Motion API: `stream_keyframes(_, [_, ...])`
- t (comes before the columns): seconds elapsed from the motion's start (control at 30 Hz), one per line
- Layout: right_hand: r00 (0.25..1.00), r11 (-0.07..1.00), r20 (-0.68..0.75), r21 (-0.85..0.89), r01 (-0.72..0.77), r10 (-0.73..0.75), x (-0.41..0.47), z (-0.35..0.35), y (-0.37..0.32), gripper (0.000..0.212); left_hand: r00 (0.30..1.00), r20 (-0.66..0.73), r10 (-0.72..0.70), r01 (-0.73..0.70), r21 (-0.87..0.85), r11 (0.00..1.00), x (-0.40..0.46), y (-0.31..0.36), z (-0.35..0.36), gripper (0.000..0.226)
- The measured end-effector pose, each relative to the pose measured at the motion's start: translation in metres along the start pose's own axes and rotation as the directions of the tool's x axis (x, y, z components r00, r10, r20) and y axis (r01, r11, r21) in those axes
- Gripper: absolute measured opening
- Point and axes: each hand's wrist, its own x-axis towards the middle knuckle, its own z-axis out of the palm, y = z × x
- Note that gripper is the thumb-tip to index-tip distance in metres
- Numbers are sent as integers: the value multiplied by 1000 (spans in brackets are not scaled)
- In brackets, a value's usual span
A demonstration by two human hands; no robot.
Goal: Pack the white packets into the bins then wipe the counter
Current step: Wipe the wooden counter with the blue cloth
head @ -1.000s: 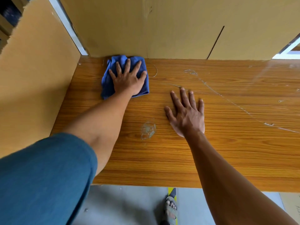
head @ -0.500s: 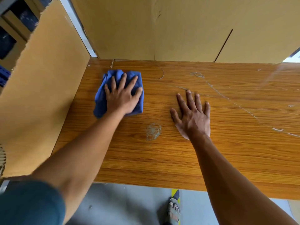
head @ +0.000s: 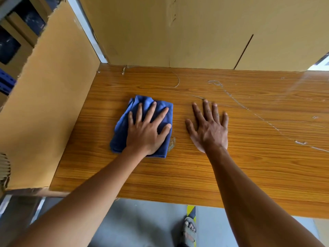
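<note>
Blue cloth [head: 142, 111] lies folded on the wooden desk [head: 231, 175], left of centre, and I see my left hand [head: 146, 130] pressing flat on it, fingers spread wide. My right hand [head: 209, 129] rests just beside it, palm down on bare wood, fingers straight. Cardboard panels [head: 44, 104] wall the desk's left and back

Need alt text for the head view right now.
A left hand presses a blue cloth flat on a wooden counter; the right hand rests flat beside it. Cardboard panels enclose the counter.
</note>
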Motion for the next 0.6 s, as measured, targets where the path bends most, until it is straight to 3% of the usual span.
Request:
stream_keyframes(0.27, [1000,1000,-12,2,6,-6,2,2,2,73,991,106,-79,86,-62,994,165,19,-9,71])
stream_keyframes(0.6, [1000,1000,-8,6,-4,4,1,1,1,73,999,29,20,-19,-15,1000,38,21,3,70])
